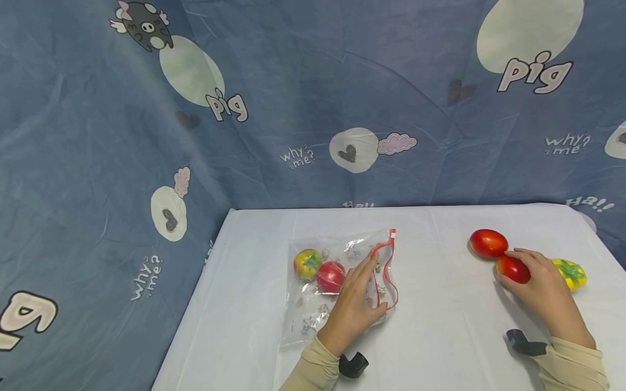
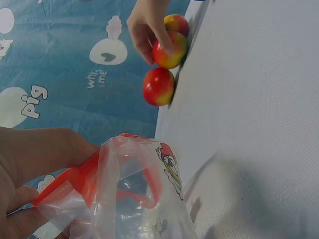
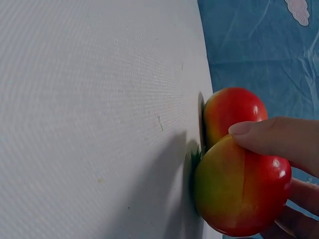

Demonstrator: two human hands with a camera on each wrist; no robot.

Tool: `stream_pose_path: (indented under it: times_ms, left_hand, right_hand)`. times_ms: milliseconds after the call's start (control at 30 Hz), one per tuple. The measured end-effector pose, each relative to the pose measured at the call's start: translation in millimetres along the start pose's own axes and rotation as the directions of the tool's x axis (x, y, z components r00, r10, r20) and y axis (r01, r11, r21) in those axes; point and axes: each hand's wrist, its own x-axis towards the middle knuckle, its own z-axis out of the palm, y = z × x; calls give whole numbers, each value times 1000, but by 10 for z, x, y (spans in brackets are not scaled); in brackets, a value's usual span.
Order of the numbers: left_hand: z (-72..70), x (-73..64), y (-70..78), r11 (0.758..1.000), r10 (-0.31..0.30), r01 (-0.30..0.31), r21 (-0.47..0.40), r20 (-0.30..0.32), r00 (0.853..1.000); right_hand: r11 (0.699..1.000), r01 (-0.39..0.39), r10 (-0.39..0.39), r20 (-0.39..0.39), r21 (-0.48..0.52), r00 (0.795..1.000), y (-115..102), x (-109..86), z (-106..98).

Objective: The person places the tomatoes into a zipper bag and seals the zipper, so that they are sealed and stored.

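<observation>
A clear zip bag (image 1: 299,320) with a red zip edge and printed figures lies at the table's middle. Inside it are a yellow-and-red fruit (image 1: 307,264) with a green top and a round dark-red fruit (image 1: 330,278). My left hand (image 1: 353,304) holds the bag near its mouth, the thumb at the red edge (image 2: 82,179), which gapes. Over on the right, my right hand (image 1: 543,288) grips a glossy red-and-yellow fruit (image 3: 241,191) between thumb and fingers. Just behind that is another red fruit (image 1: 488,243). A yellow fruit with green marks (image 1: 571,274) is partly hidden by the right hand.
The white-covered table (image 1: 244,271) ends at a blue printed cloth (image 1: 313,98) hanging behind and to its left. A black wrist mount (image 1: 353,365) shows at the left sleeve, another black mount (image 1: 523,343) at the right one.
</observation>
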Motion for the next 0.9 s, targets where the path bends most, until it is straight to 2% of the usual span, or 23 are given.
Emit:
stream_pose_path:
  times_ms: [367,900]
  left_hand:
    - [1,4,-5,1000,-13,13,-6,9,1000]
    - [-8,2,-15,1000,-8,8,-16,6,1000]
  right_hand:
    - [995,84,-81,-50,60,995,-55,-10,9]
    - [993,99,-99,0,66,995,-187,-6,71]
